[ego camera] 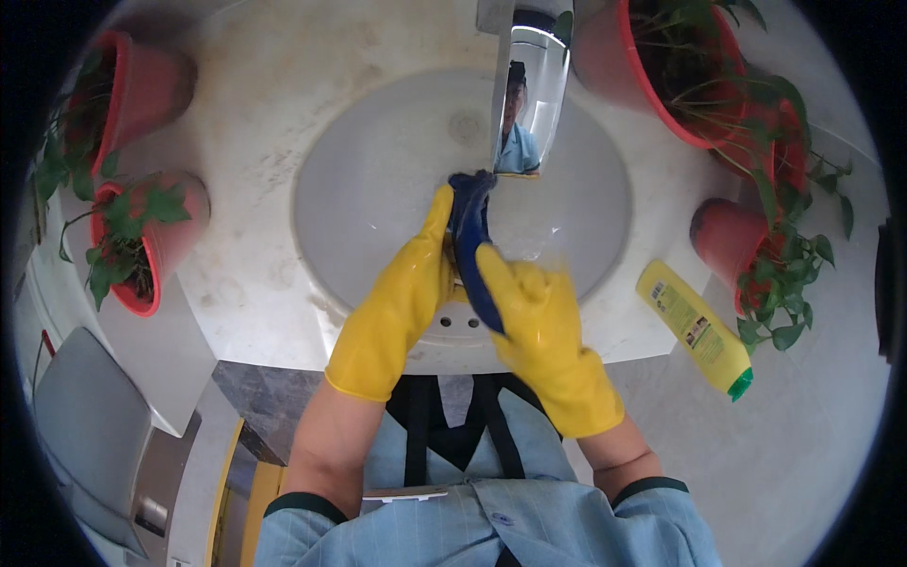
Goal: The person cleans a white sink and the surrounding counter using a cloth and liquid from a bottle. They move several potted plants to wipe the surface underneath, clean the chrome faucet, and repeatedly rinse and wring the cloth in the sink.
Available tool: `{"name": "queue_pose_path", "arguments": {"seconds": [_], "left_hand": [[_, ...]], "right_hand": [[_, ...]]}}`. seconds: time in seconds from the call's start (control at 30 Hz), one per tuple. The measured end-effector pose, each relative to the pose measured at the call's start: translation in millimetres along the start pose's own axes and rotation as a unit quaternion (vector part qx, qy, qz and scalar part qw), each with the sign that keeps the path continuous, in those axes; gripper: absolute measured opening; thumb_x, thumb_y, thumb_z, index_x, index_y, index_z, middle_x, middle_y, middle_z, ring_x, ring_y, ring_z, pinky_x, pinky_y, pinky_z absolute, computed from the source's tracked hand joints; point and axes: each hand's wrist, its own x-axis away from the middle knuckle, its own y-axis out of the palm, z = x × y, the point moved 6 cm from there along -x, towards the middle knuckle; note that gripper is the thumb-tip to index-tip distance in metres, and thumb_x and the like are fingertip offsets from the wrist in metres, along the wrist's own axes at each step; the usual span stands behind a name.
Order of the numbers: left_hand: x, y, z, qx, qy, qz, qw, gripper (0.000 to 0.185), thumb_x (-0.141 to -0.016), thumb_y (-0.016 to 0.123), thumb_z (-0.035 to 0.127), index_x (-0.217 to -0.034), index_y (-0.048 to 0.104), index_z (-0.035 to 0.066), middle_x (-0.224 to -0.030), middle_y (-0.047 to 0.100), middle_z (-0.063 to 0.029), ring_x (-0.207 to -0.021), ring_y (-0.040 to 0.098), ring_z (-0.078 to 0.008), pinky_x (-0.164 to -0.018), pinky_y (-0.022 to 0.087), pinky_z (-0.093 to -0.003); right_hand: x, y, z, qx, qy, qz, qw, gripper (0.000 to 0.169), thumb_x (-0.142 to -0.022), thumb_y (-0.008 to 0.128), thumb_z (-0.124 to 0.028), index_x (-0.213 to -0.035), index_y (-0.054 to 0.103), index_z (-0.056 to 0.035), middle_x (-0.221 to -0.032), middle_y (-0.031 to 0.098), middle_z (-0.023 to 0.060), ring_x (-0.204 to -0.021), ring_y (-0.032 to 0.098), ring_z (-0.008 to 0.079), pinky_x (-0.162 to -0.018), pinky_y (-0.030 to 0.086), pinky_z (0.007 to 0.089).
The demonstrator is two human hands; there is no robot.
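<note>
Both my hands wear yellow rubber gloves and meet over the near part of an oval washbasin (368, 156). A dark blue cloth (470, 241) is bunched between them. My left hand (407, 298) grips the cloth from the left side, its thumb pointing up along it. On the right side, my right hand (535, 312) presses against the cloth with fingers curled, slightly blurred. Just beyond the cloth's upper end is the tip of a shiny chrome faucet (531, 106), which reflects a person. Part of something behind the cloth, between the hands, is hidden.
Red pots with trailing plants stand at the left (152, 234) and right (730, 248) of the stained marble counter (241, 212); a larger red pot (623, 64) is beside the faucet. A yellow bottle with a green cap (694, 326) lies right of the basin. A grey chair (88, 404) is lower left.
</note>
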Motion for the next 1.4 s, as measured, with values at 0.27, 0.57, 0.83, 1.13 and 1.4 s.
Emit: {"name": "queue_pose_path", "arguments": {"seconds": [0.27,0.57,0.83,1.13,1.4], "left_hand": [[53.9,53.2,12.2,-0.067,0.043,-0.002,0.997,0.037,-0.110,0.056,0.030,-0.137,0.063,0.007,-0.114,0.070,-0.0110,-0.098,0.070,-0.0212,-0.083,0.061,-0.0344],[9.7,3.7,-51.5,0.047,-0.012,-0.127,0.991,0.072,-0.094,0.073,0.057,-0.143,0.059,0.005,-0.128,0.069,-0.0133,-0.110,0.070,-0.0233,-0.095,0.058,-0.0353],[36.0,10.5,-38.8,0.002,-0.047,-0.181,0.982,0.068,-0.095,0.071,0.027,-0.154,0.046,0.003,-0.141,0.061,-0.0177,-0.124,0.063,-0.0258,-0.108,0.050,-0.0356],[41.6,67.5,-57.3,0.160,0.164,-0.343,0.911,0.084,-0.096,0.062,0.026,-0.167,0.021,0.009,-0.172,0.028,-0.0108,-0.156,0.031,-0.0270,-0.122,0.033,-0.0440],[38.9,52.3,-77.0,0.218,0.120,-0.285,0.926,0.070,-0.096,0.065,0.039,-0.153,0.044,0.005,-0.149,0.051,-0.0190,-0.133,0.052,-0.0326,-0.103,0.049,-0.0515]], "right_hand": [[34.2,-13.2,-53.1,0.060,-0.133,-0.149,0.978,0.056,-0.076,0.068,-0.008,-0.131,0.064,0.0024,-0.090,0.059,0.0104,-0.071,0.061,0.0272,-0.064,0.047,0.0407],[-21.5,-50.4,36.5,0.002,-0.075,-0.041,0.996,0.042,-0.068,0.074,-0.003,-0.109,0.073,-0.0093,-0.096,0.072,0.0118,-0.090,0.066,0.0379,-0.081,0.049,0.0461],[-28.2,48.3,96.0,-0.383,0.060,-0.023,0.922,0.046,-0.085,0.075,-0.015,-0.131,0.069,-0.0115,-0.129,0.070,0.0108,-0.120,0.064,0.0316,-0.108,0.049,0.0430],[-4.1,74.6,32.6,-0.906,0.189,0.079,0.369,0.076,-0.096,0.070,-0.054,-0.157,0.043,-0.0166,-0.147,0.056,0.0127,-0.132,0.057,0.0329,-0.110,0.049,0.0509],[-23.1,79.9,69.6,-0.909,0.115,0.129,0.379,0.046,-0.089,0.076,-0.039,-0.125,0.058,-0.0171,-0.113,0.059,0.0082,-0.111,0.060,0.0260,-0.096,0.055,0.0444]]}}
